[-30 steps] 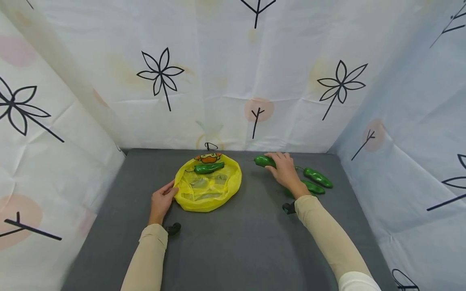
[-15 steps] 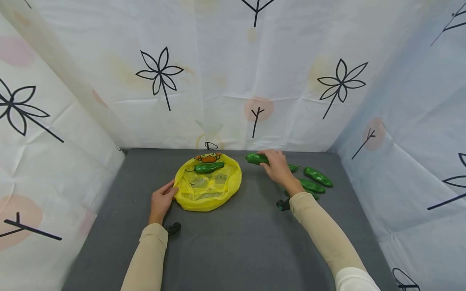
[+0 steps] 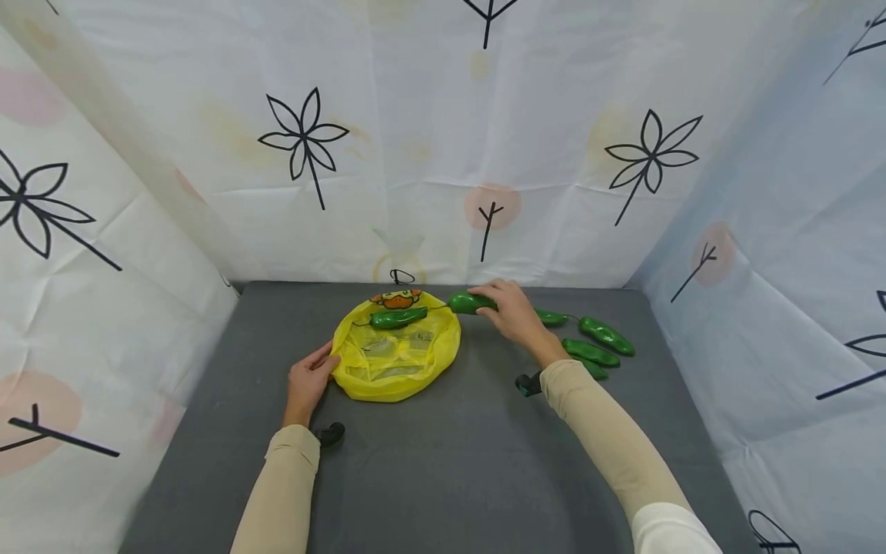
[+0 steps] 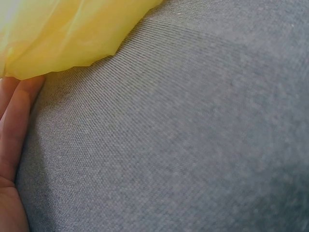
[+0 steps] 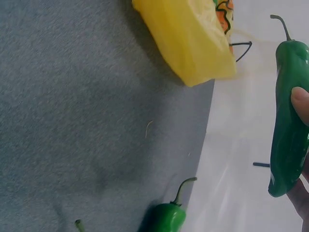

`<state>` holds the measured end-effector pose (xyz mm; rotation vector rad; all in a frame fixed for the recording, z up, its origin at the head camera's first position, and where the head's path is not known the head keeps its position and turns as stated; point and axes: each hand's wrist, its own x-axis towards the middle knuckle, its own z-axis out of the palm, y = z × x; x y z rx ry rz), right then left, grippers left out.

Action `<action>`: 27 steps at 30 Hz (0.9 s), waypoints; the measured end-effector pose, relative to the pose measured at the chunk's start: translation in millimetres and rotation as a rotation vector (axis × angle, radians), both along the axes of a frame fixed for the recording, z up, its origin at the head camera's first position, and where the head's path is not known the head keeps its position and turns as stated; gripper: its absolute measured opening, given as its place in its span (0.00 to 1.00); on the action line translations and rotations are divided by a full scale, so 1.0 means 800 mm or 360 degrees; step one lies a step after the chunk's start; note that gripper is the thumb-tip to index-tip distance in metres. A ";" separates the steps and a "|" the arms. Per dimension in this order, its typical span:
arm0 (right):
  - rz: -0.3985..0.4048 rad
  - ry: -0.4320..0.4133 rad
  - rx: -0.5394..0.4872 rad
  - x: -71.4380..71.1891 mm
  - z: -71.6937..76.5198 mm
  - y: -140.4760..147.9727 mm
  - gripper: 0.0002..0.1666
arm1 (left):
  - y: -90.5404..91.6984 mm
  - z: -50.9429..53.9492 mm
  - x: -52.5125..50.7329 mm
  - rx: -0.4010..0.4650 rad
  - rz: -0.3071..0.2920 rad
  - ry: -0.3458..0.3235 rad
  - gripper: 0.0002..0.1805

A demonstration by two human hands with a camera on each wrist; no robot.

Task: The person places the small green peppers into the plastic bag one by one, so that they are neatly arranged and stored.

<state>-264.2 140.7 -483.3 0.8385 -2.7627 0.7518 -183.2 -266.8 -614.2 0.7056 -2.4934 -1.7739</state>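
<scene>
R hand (image 3: 508, 309) w/ green pepper (image 3: 465, 303) at rim of yellow plastic bag (image 3: 389, 391)

Pepper is at bag's back-right rim, stem pointing bagward & overlapping the rim in head view; can't tell if it touches. R hand grips it, thumb one side, fingers the other. Bag sits mouth up, 1 inner pepper (image 3: 398, 318) lying in it toward the back, cartoon face (image 3: 396, 299) w/ orange bill printed at its back rim. L hand (image 3: 307, 381) pinches bag's left rim.

Right of bag: 4 loose peppers (image 3: 606, 336) in a close group, 1 partly behind R hand, another part-hidden by right sleeve (image 3: 616, 446). Gray strip b/w bag & group, right forearm alongside. Table's back edge runs just behind bag; wide gray stretch in front of it, left sleeve (image 3: 277, 485) coming in at its left.

Table (image 3: 429, 477): dark gray, fine woven texture up close. Beyond bag & on both sides, creased white sheeting (image 3: 429, 154) w/ black line-drawn plants, peach circles. Small black device (image 3: 332, 435) at left wrist, another (image 3: 528, 384) at right.
</scene>
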 end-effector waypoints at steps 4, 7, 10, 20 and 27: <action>0.0027 0.0003 0.0020 0.000 0.003 -0.006 0.25 | 0.002 0.000 0.000 -0.0010 -0.0012 0.0000 0.27; 0.0043 -0.0011 0.0052 0.000 0.006 -0.011 0.25 | 0.002 -0.001 0.000 0.0000 -0.0015 -0.0002 0.28; 0.0060 -0.0029 0.0083 0.000 0.008 -0.018 0.26 | 0.000 -0.003 0.002 -0.0008 -0.0017 -0.0004 0.27; 0.0155 -0.0089 0.0142 -0.006 0.013 -0.043 0.25 | -0.003 0.001 0.000 -0.0026 -0.0002 0.0013 0.27; 0.0214 -0.0136 0.0163 -0.009 0.012 -0.064 0.24 | 0.000 -0.001 0.000 -0.0022 0.0016 0.0015 0.26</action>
